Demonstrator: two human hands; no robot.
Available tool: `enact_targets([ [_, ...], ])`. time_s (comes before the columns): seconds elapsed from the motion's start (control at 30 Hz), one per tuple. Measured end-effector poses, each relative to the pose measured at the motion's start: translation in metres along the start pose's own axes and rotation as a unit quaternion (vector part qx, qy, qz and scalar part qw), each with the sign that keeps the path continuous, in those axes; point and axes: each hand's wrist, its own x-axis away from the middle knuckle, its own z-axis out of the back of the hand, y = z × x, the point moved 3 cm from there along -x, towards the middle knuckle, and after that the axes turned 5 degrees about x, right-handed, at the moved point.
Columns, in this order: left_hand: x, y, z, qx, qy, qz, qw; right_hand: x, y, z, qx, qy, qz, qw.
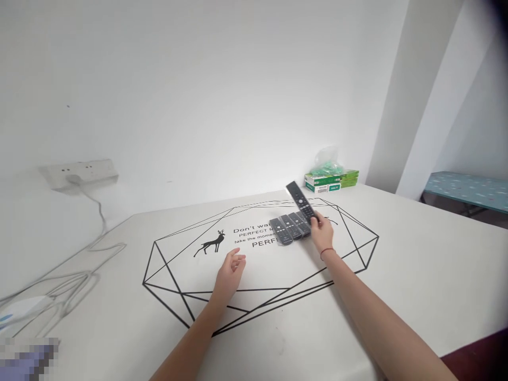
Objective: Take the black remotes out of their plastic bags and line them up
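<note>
My right hand [322,232] is closed on the lower end of a black remote control [300,201], which tilts up and away over the white table [416,264]. Right beside it, three more black remotes [288,229] lie side by side on the table's printed lettering. My left hand [229,275] hovers low over the table nearer to me, fingers loosely curled and apart, holding nothing. A thin red band circles my right wrist.
A green tissue box [331,180] with a plastic bag on it stands at the table's far edge by the wall. A white power strip [79,173] hangs on the left wall, with cables [71,280] trailing onto the table. A blue bench [468,190] is at far right.
</note>
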Motion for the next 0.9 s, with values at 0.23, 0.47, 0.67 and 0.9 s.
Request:
enact_targets([
  [0.23, -0.005, -0.009, -0.002, -0.05, -0.01, 0.01, 0.999, -0.04, 0.068, 0.021, 0.159, -0.007, -0.098, 0.982],
  [0.47, -0.007, -0.006, -0.002, -0.049, -0.014, 0.03, 0.998, -0.044, 0.073, 0.015, 0.209, -0.048, -0.114, 0.97],
  [0.67, -0.005, -0.001, -0.004, -0.063, -0.029, 0.034, 0.997, -0.037, 0.066, 0.02, 0.247, -0.055, -0.11, 0.961],
  [0.9, 0.0, 0.008, -0.005, -0.093, -0.067, 0.004, 0.993, -0.012, 0.017, 0.02, 0.241, 0.005, 0.085, 0.967],
])
